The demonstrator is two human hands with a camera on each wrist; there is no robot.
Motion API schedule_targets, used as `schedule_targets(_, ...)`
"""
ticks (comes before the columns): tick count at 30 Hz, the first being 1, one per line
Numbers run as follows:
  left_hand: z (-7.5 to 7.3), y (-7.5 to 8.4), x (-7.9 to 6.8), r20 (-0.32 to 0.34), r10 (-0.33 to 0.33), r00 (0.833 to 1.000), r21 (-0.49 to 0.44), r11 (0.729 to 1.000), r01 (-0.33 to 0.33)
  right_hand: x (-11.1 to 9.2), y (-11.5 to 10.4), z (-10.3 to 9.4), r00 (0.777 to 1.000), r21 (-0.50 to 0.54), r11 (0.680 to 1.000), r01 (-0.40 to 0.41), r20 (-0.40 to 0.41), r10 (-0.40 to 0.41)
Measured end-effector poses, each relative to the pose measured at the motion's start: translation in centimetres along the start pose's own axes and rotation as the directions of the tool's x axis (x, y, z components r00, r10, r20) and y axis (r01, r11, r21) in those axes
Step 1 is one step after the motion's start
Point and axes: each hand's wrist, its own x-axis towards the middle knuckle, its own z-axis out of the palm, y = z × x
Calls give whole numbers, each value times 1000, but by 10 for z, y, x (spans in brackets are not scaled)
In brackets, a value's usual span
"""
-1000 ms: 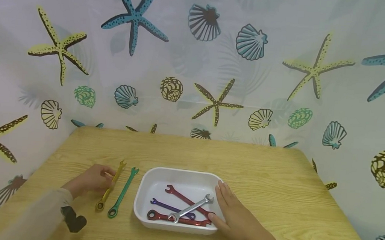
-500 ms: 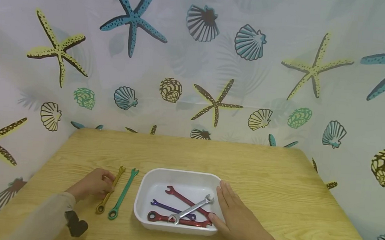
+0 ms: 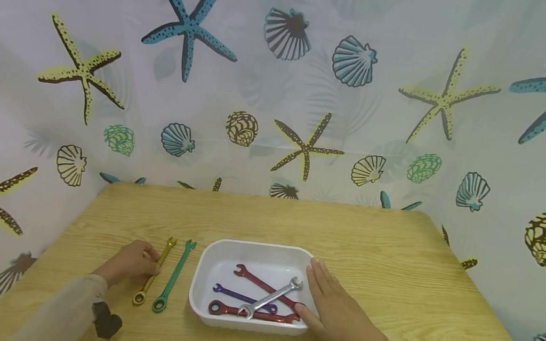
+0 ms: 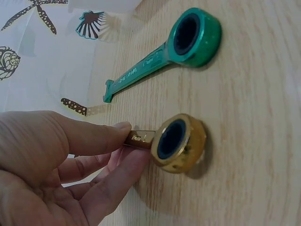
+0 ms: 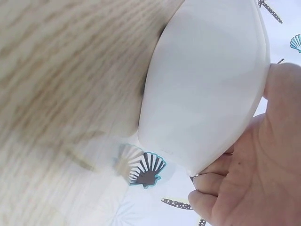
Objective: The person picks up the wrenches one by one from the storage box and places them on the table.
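Well, with my left hand (image 3: 133, 261) I pinch the gold wrench (image 3: 148, 282) by its shaft, thumb on one side and fingers (image 4: 115, 188) on the other, clamped together on it. It is on the left part of the wooden table (image 3: 368, 242), slanted, its ring end toward me and its forked end away; whether all of it lies flat I cannot tell. Just beside it, to the right and nearly parallel, lies the green wrench (image 3: 175, 276), apart from my fingers. Farther right sits the white tray (image 3: 257, 243), and my right hand (image 3: 339, 309) rests on its right rim, fingers straight and side by side, thumb spread away toward the near corner. Inside the tray, the silver wrench (image 3: 270, 297) lies slantwise across the purple wrench (image 3: 239, 296) and both red ones: the farther red wrench (image 3: 264, 285) angled, the nearer red wrench (image 3: 264, 315) along the front wall.
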Motion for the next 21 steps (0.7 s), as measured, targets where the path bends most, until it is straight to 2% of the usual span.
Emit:
schedule_targets(5, -1, 2, -2, 4, -7, 1000, 6, 1000, 7, 0, 0, 1, 1000, 0, 1000, -4, 5, 4)
schedule_targets(12, -3, 3, -6, -12, 46, 999, 101, 994, -45, 1, 1, 4, 1000, -6, 1000, 7, -18, -7)
schedule_targets(21, -2, 3, -5, -1, 30, 1000, 68, 997, -30, 2, 2, 5, 1000, -1, 1000, 6, -17, -6)
